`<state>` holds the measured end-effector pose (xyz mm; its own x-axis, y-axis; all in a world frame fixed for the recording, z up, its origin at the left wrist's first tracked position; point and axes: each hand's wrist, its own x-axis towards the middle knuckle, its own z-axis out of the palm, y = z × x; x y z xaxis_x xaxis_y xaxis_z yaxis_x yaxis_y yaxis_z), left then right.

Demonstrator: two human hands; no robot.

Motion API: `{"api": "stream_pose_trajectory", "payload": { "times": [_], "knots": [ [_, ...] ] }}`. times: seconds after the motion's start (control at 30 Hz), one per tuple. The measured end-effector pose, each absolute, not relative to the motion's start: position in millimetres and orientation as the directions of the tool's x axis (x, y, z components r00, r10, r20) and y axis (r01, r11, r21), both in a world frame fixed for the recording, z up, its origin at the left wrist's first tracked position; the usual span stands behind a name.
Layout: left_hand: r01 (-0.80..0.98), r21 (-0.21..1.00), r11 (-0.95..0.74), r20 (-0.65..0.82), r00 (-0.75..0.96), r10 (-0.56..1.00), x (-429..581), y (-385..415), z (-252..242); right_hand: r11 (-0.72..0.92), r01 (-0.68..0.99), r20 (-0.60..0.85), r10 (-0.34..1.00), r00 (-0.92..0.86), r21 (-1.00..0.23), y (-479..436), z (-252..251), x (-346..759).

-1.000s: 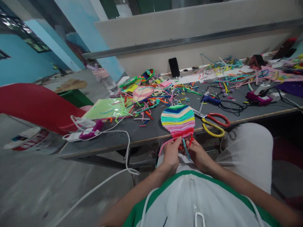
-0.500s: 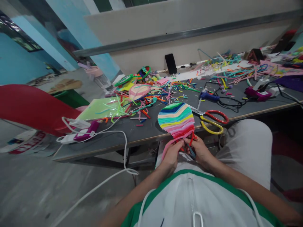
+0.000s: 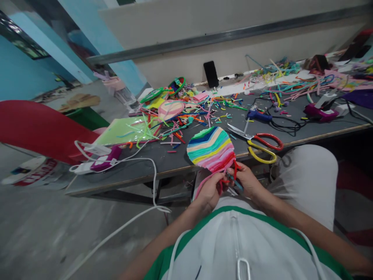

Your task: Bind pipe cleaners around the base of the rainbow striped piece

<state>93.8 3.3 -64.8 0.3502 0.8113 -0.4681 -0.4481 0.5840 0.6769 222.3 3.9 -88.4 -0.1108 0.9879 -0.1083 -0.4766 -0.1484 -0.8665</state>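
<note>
Table [image 3: 169,163], dark grey with a pale wooden edge, stretches across from 9 to 3 o'clock. On it, at about 11 o'clock from the hands, spreads a scattered pile of coloured strands [image 3: 187,123]. Nearer, also toward 11 o'clock and just beyond the fingertips, the striped disc [image 3: 211,149] lies over the table's front edge. Almost round, it shows no clear long axis; its stripes tilt from 8 to 2 o'clock, running green, navy, cream, teal, yellow and pink down to red on the side facing the person. Scissors [image 3: 256,143] with one red and one yellow handle lie at 1 o'clock, blades parted. Both hands are right beside the disc's red edge; I cannot tell which is nearer. The left hand [image 3: 210,190] pinches by a red loop [image 3: 220,188], a pink strand [image 3: 201,186] trailing toward 8 o'clock. The right hand [image 3: 244,179] grips a short teal strand [image 3: 237,184] pointing to 4 o'clock, a red strand [image 3: 236,170] standing beside its fingers. Exact finger contact is partly hidden.
</note>
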Motion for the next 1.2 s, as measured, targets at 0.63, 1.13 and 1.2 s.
{"api": "stream_pose_trajectory", "payload": {
  "times": [0.63, 1.13, 1.2],
  "knots": [
    [-0.402, 0.647, 0.648, -0.554, 0.336, 0.761, 86, 9, -65, -0.274, -0.472, -0.218, 0.961, -0.171, -0.838, 14, -74, 219],
    [-0.06, 0.949, 0.309, -0.287, 0.24, 0.928, 4, 9, -61, -0.377, -0.525, -0.36, 0.923, -0.139, -0.763, 9, -72, 213],
    [0.091, 0.986, 0.14, -0.152, 0.137, 0.979, -1, 9, -58, -0.383, -0.522, -0.37, 0.919, -0.134, -0.762, 9, -72, 211]
  ]
}}
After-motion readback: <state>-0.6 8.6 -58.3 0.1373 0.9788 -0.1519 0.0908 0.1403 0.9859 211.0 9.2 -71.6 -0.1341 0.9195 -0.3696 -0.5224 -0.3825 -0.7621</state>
